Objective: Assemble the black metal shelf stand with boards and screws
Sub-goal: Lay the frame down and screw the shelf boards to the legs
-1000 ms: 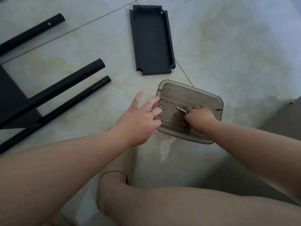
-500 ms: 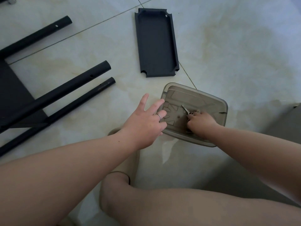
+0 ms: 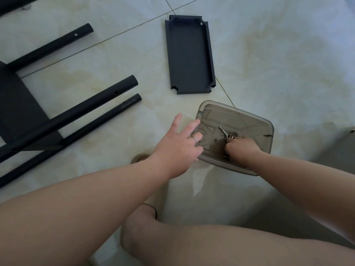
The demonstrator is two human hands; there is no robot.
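Smoky see-through plastic tray (image 3: 247, 120) sits on the pale tiled floor (image 3: 278, 64) right in front of the person's knee, and that's where the hardware is. Left hand (image 3: 178, 148) is spread wide, fingers straight, with the tips resting on the tray's left edge; there's a ring (image 3: 194, 139) on one finger. Right hand (image 3: 241, 148) is down inside the tray with its fingers curled onto a little cluster of screws (image 3: 233, 135). Honestly can't tell if it has actually pinched one, since the knuckles hide the tips. A small silver tool (image 3: 222, 130) lies in the tray just beside those screws, angled up and to the left. One loose black board (image 3: 189, 54) with notched corners lies hollow side up on the floor just beyond the tray, not touching it. Off to the left are the black tubes (image 3: 86, 110), lying at an angle with screw holes near their open ends. Two run close together and a third lies farther back. A second black panel (image 3: 15, 104) sits among them at the left edge of view.
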